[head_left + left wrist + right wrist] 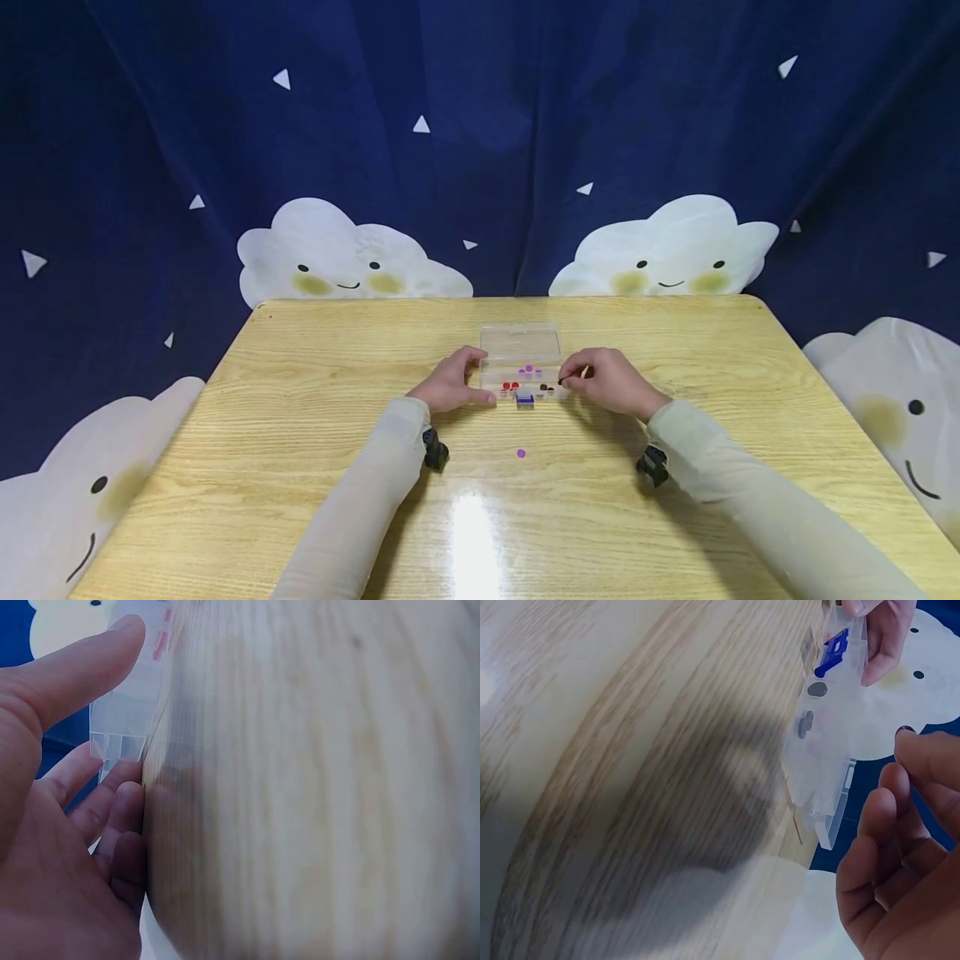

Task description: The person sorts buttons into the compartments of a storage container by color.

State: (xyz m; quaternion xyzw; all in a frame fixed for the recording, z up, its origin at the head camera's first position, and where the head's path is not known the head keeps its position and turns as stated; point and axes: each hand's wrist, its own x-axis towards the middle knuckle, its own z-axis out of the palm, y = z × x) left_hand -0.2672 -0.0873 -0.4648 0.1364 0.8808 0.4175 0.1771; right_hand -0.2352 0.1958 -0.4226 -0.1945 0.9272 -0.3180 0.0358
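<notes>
A clear plastic box [491, 373] with a blue latch [525, 400] lies on the table, its lid [519, 342] swung back. Inside are small round red pieces [510, 386], purple pieces [529, 368] and black pieces [544, 387]. My left hand [450, 385] holds the box's left end, thumb at the front and fingers behind, as the left wrist view also shows. At the box's right end, my right hand [611, 382] pinches a small dark round piece [905, 729] between thumb and index finger. A loose purple piece [521, 453] lies in front of the box.
The wooden table [315, 400] extends all around the box. Behind it hangs a dark blue curtain [480, 67] with white cloud shapes [675, 250]. Each wrist carries a small black device [435, 450].
</notes>
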